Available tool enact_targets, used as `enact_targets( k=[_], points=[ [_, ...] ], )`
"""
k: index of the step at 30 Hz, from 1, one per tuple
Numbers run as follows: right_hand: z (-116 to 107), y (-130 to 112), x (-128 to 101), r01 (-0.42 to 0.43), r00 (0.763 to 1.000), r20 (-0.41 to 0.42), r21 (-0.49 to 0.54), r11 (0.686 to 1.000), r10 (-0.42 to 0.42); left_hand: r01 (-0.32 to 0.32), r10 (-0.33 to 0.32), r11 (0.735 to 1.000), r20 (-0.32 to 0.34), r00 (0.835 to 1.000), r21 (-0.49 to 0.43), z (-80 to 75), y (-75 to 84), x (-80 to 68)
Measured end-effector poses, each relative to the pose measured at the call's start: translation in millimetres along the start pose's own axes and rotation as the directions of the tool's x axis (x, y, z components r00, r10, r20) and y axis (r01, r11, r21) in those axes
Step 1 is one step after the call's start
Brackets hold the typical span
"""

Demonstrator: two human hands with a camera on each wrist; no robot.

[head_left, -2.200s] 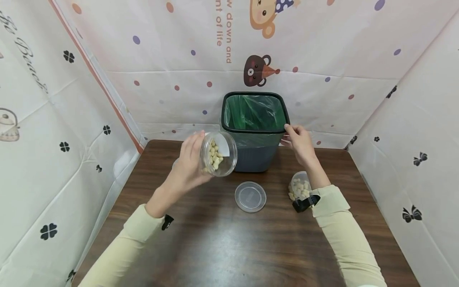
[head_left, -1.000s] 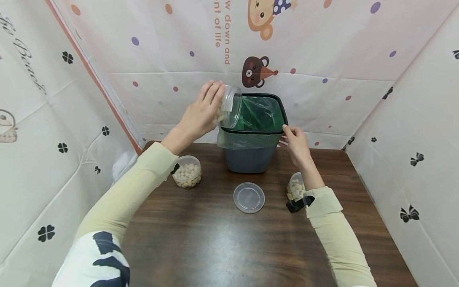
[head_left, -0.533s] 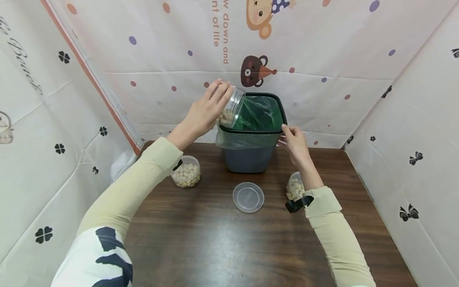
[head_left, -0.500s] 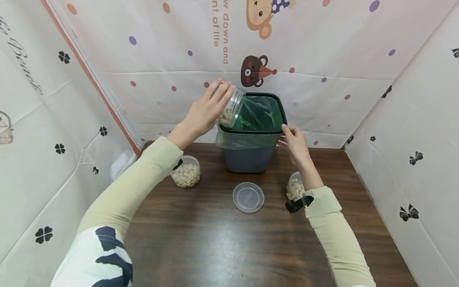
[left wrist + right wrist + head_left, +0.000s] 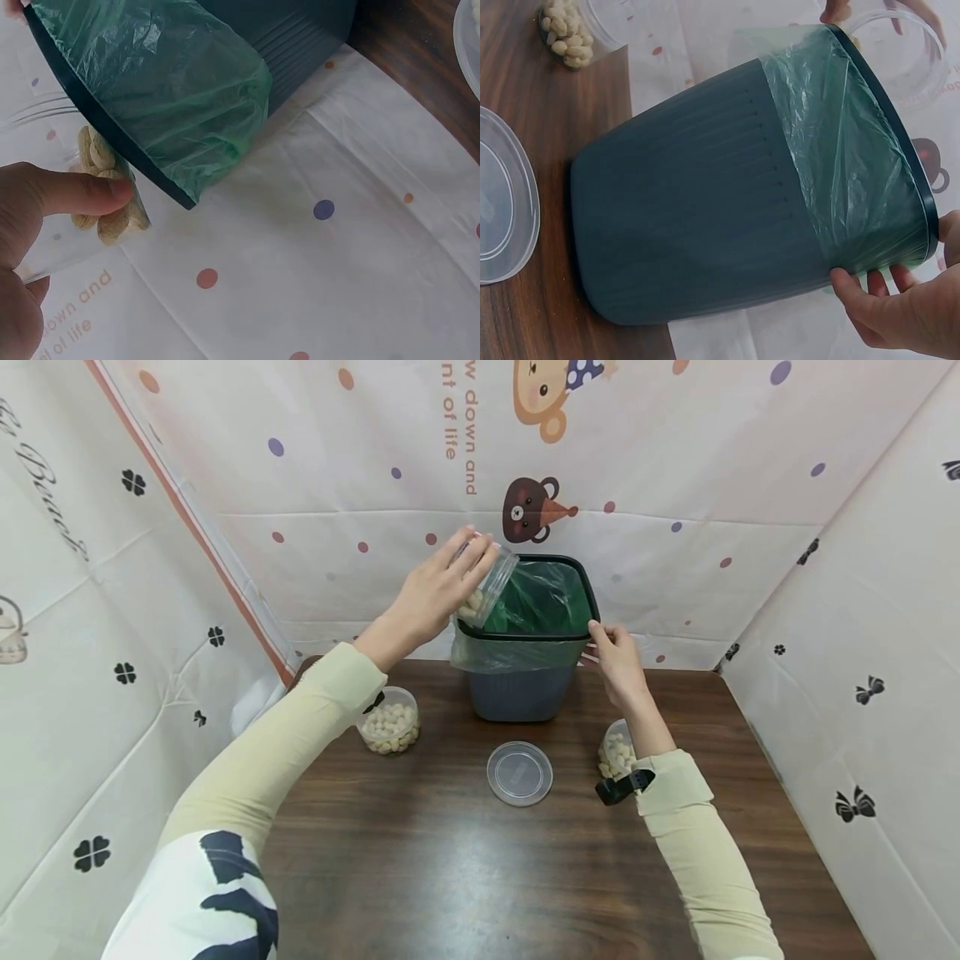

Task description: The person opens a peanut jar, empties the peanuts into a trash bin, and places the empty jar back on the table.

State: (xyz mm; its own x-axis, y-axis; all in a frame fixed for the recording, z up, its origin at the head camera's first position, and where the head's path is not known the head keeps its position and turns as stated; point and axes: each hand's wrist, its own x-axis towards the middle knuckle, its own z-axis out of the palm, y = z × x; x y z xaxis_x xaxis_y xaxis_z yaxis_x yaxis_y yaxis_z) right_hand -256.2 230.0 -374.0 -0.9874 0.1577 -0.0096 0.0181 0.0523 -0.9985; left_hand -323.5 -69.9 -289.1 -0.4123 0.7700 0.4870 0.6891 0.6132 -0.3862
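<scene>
My left hand (image 5: 438, 587) grips a clear plastic jar (image 5: 501, 578) on its side at the left rim of a dark trash bin (image 5: 521, 697), mouth tipped toward the inside. Several peanuts (image 5: 112, 225) lie in the jar's lower side, behind the thumb in the left wrist view. A green plastic bag (image 5: 551, 602) lines the bin and folds over its rim. My right hand (image 5: 621, 664) holds the bin's front right corner, thumb at the rim and fingers against the bag and outer wall (image 5: 727, 202). The bin's floor is hidden.
An open tub of peanuts (image 5: 390, 722) stands on the wooden table (image 5: 450, 860) left of the bin. Another tub (image 5: 616, 753) is partly hidden by my right wrist. A round clear lid (image 5: 520, 774) lies before the bin. Printed cloth walls (image 5: 375, 577) enclose the table.
My left hand has carried the jar from above the table up to the bin's left rim, turning it sideways and tipping it further. The right hand stays on the rim.
</scene>
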Motion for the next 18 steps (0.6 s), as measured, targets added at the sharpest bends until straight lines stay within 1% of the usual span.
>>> enact_targets(
  k=[4, 9, 13, 18],
  points=[
    [0, -3, 0, -0.022, 1.0, 0.003, 0.011, 1.0, 0.022, -0.006, 0.006, 1.0, 0.01, 1.0, 0.022, 0.2, 2.7, 0.7],
    [1, -18, -11, -0.053, 0.999, 0.013, 0.016, 0.998, 0.053, -0.021, 0.017, 0.998, 0.05, 0.999, 0.066, -1.0, 5.4, 3.3],
    [3, -23, -16, -0.04, 0.999, 0.011, 0.011, 0.999, 0.04, -0.029, 0.023, 0.995, 0.066, 0.998, 0.092, -1.8, 6.3, 4.6],
    [6, -25, -18, -0.032, 0.999, 0.008, 0.014, 0.999, 0.032, -0.025, 0.021, 0.997, 0.063, 0.998, 0.075, -2.3, 4.9, 3.8]
  ],
)
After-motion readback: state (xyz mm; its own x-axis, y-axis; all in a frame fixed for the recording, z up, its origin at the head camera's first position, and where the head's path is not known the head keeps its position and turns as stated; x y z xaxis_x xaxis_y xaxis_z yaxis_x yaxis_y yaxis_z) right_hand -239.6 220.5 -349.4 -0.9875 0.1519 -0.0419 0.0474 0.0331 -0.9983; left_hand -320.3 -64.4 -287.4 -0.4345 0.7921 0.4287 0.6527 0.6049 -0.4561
